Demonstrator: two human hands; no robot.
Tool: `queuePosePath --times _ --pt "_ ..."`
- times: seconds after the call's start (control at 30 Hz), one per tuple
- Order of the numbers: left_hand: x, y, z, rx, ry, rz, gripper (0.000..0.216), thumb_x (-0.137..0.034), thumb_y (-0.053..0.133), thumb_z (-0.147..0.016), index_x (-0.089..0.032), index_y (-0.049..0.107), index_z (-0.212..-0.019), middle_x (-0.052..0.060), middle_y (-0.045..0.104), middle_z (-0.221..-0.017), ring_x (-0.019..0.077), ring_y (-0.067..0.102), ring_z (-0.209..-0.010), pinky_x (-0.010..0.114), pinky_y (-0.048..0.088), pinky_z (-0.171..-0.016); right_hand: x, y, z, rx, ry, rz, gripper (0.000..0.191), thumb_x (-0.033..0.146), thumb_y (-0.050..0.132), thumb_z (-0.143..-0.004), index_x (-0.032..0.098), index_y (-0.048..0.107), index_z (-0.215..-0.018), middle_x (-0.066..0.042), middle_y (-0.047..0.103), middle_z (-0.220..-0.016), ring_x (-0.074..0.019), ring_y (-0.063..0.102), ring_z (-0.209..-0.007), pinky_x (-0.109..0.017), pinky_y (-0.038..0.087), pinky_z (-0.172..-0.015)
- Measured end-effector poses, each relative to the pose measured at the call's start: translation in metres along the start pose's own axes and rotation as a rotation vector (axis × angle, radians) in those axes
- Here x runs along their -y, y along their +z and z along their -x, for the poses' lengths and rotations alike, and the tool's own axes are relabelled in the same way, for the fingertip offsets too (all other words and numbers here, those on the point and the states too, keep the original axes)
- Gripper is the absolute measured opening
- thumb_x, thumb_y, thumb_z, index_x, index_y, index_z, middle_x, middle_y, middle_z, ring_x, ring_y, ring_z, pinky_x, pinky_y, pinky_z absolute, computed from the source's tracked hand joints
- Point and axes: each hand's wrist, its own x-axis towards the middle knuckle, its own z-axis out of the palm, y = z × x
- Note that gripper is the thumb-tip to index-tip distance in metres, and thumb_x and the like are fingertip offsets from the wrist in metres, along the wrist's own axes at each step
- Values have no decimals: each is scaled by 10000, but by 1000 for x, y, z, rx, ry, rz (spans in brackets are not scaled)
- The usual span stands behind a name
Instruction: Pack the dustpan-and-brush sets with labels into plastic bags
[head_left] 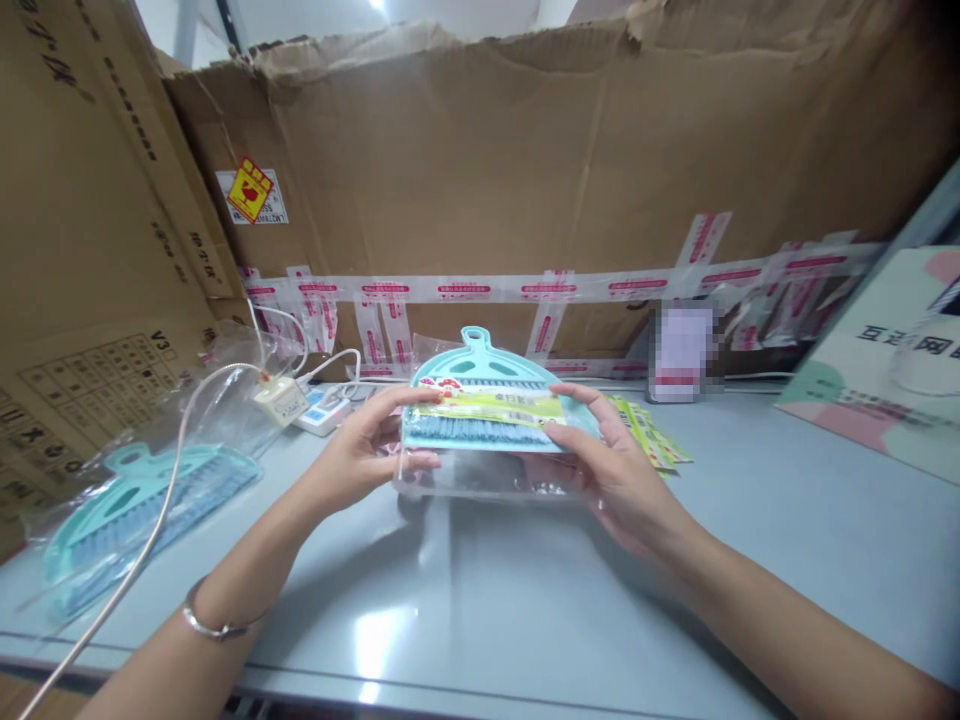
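Note:
A teal mini dustpan-and-brush set [480, 385] with a yellow-green paper label across it is held just above the grey table [525, 590]. It sits partly in a clear plastic bag [480, 478]. My left hand [367, 450] grips the set's left edge, thumb on top. On the right edge, my right hand [611, 470] pinches the set and the bag, fingers closed on them.
A second teal brush set [142, 505] in a clear bag lies at the left. A white power strip [319, 412] with cables is behind it. Several yellow-green labels [652, 435] lie to the right. Taped cardboard [525, 190] walls the back and left.

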Motion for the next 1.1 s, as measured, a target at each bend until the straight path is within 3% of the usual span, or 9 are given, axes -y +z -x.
queuePosePath --times 0.23,0.37,0.47,0.57,0.67,0.77,0.87,0.97,1.1 --pt "7 23 3 -94 -114 130 337 -282 783 -633 -257 706 -960 71 628 -1095 191 633 -810 269 535 -609 -1 1 -3 -84 -45 28 514 388 706 -673 347 465 -1125 -3 619 -905 -169 605 -617 -277 481 -427" --pt "12 24 4 -256 -192 227 221 -413 685 -735 -196 701 -772 41 614 -830 85 492 -473 220 400 -368 -3 -12 -6 169 -149 66 415 434 669 -696 305 529 -1065 -2 587 -834 -141 561 -593 -292 482 -478" --pt "11 22 5 -365 -154 242 245 -425 670 -745 -184 683 -704 38 622 -818 92 487 -449 233 391 -339 -6 -20 -7 362 -255 171 713 409 813 -513 311 520 -1155 -43 568 -1019 -161 566 -688 -312 506 -530" --pt "7 24 7 -506 -129 137 222 -415 694 -719 -197 700 -680 47 661 -849 139 567 -550 238 438 -379 -11 -16 -5 239 -337 320 848 296 889 -384 311 515 -1145 -55 511 -1137 -164 563 -756 -298 521 -555" --pt "7 31 10 -573 -100 35 175 -390 705 -709 -217 716 -689 58 673 -979 190 628 -710 238 475 -422 -17 -6 -4 45 -359 306 416 381 770 -641 288 534 -970 -12 538 -979 -108 518 -609 -258 471 -465" --pt "10 39 12 -549 -103 24 160 -377 693 -725 -218 711 -729 65 648 -1098 177 630 -694 232 463 -394 -19 0 -4 -77 -418 254 213 415 646 -774 286 555 -917 0 572 -888 -133 552 -642 -280 489 -518" --pt "13 43 12 -527 -69 86 226 -336 703 -721 -242 669 -923 60 592 -1207 142 622 -684 201 459 -383 -18 0 -7 -72 -428 174 527 388 663 -767 380 434 -1241 -5 622 -1019 -187 609 -838 -362 535 -701" --pt "13 42 7 -499 -31 197 677 -286 733 -694 -343 397 -1279 58 567 -1204 140 632 -724 161 448 -377 -17 -3 -13 -17 -371 86 771 381 692 -743 385 249 -1373 -8 645 -1045 -195 628 -873 -406 533 -782" --pt "13 36 2 -256 -213 283 799 -343 718 -710 -288 261 -1363 68 629 -1016 84 552 -502 150 336 -306 -22 -8 -21 20 -329 52 478 428 708 -718 248 507 -1111 -38 650 -1032 -203 627 -907 -358 533 -777"
